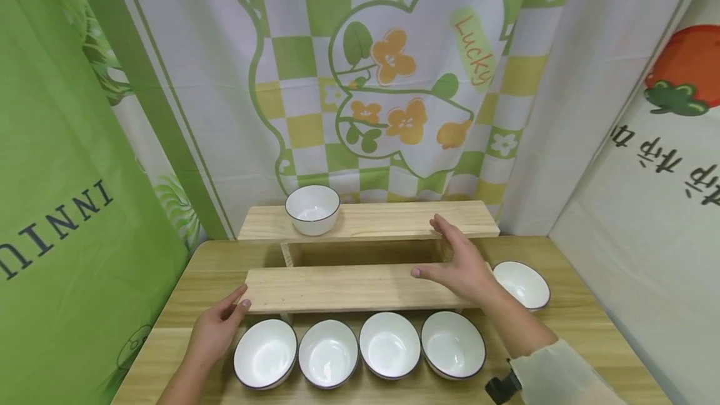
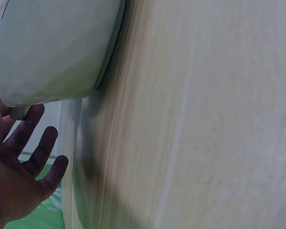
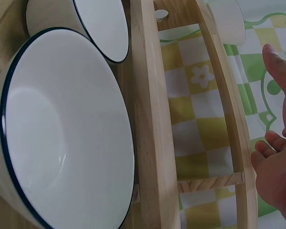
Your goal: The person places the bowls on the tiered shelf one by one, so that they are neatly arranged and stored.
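- the left hand (image 1: 215, 330) is at the left end of the lower board (image 1: 337, 289). its thumb and forefinger are at this end, with a gap between them, and the other fingers, seen in the left wrist view, are spread and loosely bent. how firmly it touches the wood, i cannot tell.
- the right hand (image 1: 458, 264) is over the right part of the boards, with its thumb and fingers wide apart. in the head view, its thumb lies across the lower board and its fingertips across the upper board (image 1: 382, 220). i cannot tell whether it touches one of them.
- the upper board is behind the lower board and stands higher.
- on the left part of the upper board there is one upright bowl (image 1: 312, 211), white, with a dark rim.
- four similar bowls stand in a row on the table (image 1: 191, 286), in front of the lower board: the first bowl (image 1: 265, 354), the second bowl (image 1: 329, 354), the third bowl (image 1: 390, 345) and the fourth bowl (image 1: 453, 345). they are very close together, with the open side up.
- the first bowl is just beside the left hand.
- the side bowl (image 1: 522, 285) stands on the table to the right of the boards, partly behind the right forearm (image 1: 514, 324).
- a light sleeve (image 1: 562, 374) covers the rest of this arm.
- behind the boards hangs a checked curtain (image 1: 295, 58).
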Demonstrator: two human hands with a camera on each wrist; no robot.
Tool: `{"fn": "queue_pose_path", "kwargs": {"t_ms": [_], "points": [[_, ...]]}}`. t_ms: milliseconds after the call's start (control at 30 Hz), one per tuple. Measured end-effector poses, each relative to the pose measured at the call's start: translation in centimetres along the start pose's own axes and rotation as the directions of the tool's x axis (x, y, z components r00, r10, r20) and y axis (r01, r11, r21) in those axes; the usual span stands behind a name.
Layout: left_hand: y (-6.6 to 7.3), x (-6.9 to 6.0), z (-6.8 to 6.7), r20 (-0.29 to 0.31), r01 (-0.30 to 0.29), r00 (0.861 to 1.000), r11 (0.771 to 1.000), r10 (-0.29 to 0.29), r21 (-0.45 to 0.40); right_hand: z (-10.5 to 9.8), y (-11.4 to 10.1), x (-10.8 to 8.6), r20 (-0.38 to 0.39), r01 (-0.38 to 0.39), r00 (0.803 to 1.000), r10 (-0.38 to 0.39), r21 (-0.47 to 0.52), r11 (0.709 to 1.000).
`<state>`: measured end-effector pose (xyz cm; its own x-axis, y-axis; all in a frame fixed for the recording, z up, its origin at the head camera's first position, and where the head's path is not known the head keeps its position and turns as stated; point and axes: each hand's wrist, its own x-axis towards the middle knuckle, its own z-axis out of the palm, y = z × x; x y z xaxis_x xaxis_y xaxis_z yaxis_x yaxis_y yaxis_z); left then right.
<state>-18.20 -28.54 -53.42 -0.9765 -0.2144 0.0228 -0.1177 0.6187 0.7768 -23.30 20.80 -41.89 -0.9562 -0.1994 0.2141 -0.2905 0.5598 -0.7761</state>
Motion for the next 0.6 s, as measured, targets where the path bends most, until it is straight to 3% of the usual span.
{"fn": "queue_pose_path", "kwargs": {"t_ms": [600], "points": [[0.1,-0.1,-0.1,-0.003,-0.001,1.0,1.0,0.001,0.003,-2.0,2.4,-2.2,-0.036,-0.032,0.999,0.032,-0.011,0.999]]}}
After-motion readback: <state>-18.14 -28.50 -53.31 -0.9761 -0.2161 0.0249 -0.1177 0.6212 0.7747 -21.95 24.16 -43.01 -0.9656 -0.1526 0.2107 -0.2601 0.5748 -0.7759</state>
